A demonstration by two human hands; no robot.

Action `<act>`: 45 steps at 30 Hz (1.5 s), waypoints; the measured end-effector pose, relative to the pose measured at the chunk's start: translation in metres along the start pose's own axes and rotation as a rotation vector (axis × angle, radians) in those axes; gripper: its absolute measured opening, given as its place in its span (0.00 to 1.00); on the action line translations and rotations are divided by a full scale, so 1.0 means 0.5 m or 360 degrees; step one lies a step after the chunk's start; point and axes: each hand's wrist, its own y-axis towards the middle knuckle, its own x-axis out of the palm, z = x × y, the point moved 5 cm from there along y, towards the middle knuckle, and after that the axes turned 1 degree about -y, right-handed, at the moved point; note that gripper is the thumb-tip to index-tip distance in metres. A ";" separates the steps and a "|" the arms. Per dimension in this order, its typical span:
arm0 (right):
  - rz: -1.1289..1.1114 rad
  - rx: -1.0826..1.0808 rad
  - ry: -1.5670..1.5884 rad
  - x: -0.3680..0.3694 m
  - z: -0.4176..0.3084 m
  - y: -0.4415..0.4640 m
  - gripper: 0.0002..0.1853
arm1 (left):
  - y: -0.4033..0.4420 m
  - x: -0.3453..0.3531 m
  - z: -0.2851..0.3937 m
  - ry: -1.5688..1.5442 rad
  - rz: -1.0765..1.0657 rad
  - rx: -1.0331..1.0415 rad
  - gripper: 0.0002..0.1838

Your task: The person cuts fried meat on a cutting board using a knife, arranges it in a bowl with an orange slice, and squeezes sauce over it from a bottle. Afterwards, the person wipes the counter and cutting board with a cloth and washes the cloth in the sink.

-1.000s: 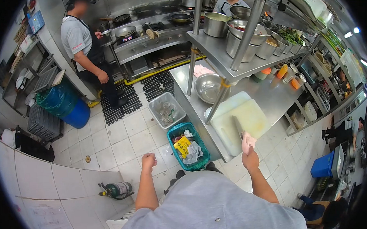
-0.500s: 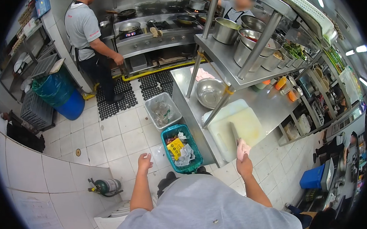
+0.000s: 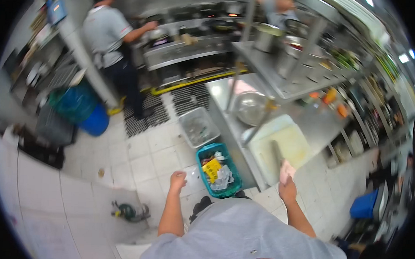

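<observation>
My right hand is closed around the handle end of a knife, together with a pink cloth. The blade points away from me, over the pale, stained cutting board at the near end of the steel table. My left hand hangs in the air left of the teal waste bin, its fingers curled in and no object visible in it. Motion blur softens its fingertips. A steel bowl stands beyond the board, and another pink cloth lies behind it.
The teal bin with rubbish and a grey bin stand left of the table. Pots crowd the shelf above. A co-worker stands at the stove. A fire extinguisher is at lower left.
The view has shifted, so the scene sits farther right. My left fingers have curled in more. The co-worker at the stove has raised an arm to a pan. My right hand keeps the knife.
</observation>
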 end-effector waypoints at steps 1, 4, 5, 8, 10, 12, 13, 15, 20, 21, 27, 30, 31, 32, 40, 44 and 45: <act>0.0073 0.0108 0.0015 -0.019 0.016 -0.014 0.34 | 0.017 0.021 0.010 0.0060 -0.0112 0.0033 0.23; -0.0114 0.0102 -0.0036 -0.031 -0.022 -0.020 0.34 | 0.016 0.017 0.007 0.0066 0.0028 0.0002 0.22; -0.0114 0.0098 -0.0033 -0.029 -0.026 -0.019 0.34 | 0.010 0.016 0.012 0.0064 0.0031 0.0005 0.22; -0.0121 0.0080 -0.0016 -0.026 -0.029 -0.022 0.34 | 0.001 0.031 0.013 0.0116 0.0000 -0.0024 0.21; -0.0080 0.0077 -0.0048 -0.020 -0.028 -0.025 0.33 | -0.002 0.038 0.010 0.0135 -0.0030 -0.0020 0.21; -0.0088 0.0065 -0.0064 -0.012 -0.027 -0.022 0.34 | -0.006 0.047 0.014 0.0135 -0.0050 -0.0024 0.22; -0.0079 0.0051 -0.0077 -0.010 -0.025 -0.023 0.34 | -0.008 0.052 0.016 0.0131 -0.0079 -0.0014 0.22; -0.0101 0.0019 -0.0093 -0.011 -0.017 -0.022 0.34 | -0.017 0.055 0.020 0.0133 -0.0079 -0.0017 0.22; -0.0114 -0.0226 -0.0313 -0.055 0.012 0.043 0.35 | -0.036 0.075 0.023 0.0013 -0.0063 0.0023 0.21; -0.0095 -0.0307 -0.0348 -0.051 0.029 0.063 0.35 | -0.040 0.080 0.014 0.0021 -0.0046 0.0023 0.19; -0.0136 -0.0708 -0.0437 -0.056 0.076 0.166 0.30 | -0.207 0.298 0.187 0.0120 -0.0279 0.0435 0.21; -0.0217 -0.0730 -0.0257 -0.082 0.078 0.175 0.31 | -0.295 0.524 0.279 0.0238 -0.0431 0.0933 0.22; -0.0236 -0.0775 -0.0162 -0.081 0.083 0.180 0.31 | -0.349 0.605 0.320 0.0374 -0.0475 0.1055 0.22; -0.0256 -0.0827 -0.0064 -0.078 0.087 0.186 0.32 | -0.399 0.683 0.358 0.0602 -0.0518 0.1409 0.23; -0.0431 -0.0826 0.0215 -0.082 0.149 0.229 0.35 | -0.432 1.105 0.284 0.1432 -0.0733 0.2226 0.20; -0.0567 -0.0766 0.0387 -0.088 0.209 0.219 0.38 | -0.414 1.136 0.228 0.1592 -0.0717 0.1933 0.16; -0.0573 -0.0780 0.0393 -0.088 0.217 0.216 0.38 | -0.409 1.143 0.219 0.1600 -0.0701 0.1928 0.16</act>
